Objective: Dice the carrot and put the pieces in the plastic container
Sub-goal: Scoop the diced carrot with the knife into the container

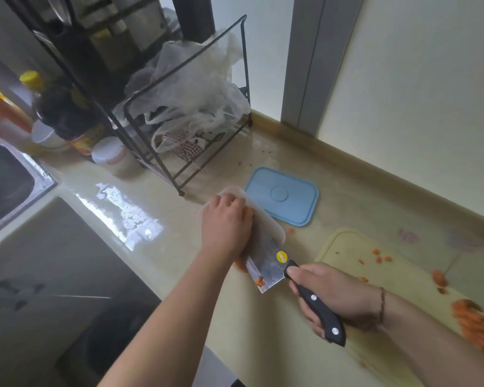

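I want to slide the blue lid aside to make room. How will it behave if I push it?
The blue lid lies flat on the glossy counter, so it should slide easily rather than tip or roll. It looks like thin plastic, so probably light, perhaps slightly flexible. The shine beside it may be moisture, which could make it skid.

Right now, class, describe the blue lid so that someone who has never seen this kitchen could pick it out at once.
Start at the black wire rack on the counter by the wall. Just in front of its right foot, the lid lies flat, behind the clear plastic container and the pale cutting board. It is the only light blue thing, a rounded rectangle with a circle pressed in its middle.
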A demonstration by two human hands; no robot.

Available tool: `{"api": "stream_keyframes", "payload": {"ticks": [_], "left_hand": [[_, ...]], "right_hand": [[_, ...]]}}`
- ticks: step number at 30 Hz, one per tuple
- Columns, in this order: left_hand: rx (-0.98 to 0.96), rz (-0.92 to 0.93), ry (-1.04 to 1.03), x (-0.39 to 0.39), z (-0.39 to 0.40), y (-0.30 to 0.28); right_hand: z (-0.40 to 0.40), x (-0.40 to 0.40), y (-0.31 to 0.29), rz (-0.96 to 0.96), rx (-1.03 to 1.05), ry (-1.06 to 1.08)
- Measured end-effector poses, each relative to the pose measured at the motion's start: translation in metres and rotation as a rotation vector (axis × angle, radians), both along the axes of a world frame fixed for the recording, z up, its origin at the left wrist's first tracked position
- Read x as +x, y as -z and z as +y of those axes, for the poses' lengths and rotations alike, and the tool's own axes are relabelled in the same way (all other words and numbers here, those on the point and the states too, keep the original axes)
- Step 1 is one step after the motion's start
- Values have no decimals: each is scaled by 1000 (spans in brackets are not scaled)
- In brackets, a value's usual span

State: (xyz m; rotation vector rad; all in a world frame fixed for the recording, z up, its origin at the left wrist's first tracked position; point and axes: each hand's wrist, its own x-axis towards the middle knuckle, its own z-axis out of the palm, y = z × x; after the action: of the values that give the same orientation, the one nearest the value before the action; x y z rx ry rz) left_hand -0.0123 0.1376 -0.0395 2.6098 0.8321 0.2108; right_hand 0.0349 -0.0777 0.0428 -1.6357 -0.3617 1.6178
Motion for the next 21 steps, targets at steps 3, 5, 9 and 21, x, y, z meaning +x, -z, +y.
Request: {"api": "stream_keyframes", "payload": {"ticks": [3, 5, 9, 21], "left_hand": [[56, -27, 33, 1, 10, -1], [46, -86, 44, 1, 12, -4], [101, -118, 134, 0, 9, -9], [141, -281, 97, 6, 2, -13]], "right_hand": [[-9, 8, -7, 11, -34, -15], [-11, 12, -11, 14, -49, -20], [-7, 18, -17, -29, -43, -41], [-89, -21, 1, -26, 73, 193]]}}
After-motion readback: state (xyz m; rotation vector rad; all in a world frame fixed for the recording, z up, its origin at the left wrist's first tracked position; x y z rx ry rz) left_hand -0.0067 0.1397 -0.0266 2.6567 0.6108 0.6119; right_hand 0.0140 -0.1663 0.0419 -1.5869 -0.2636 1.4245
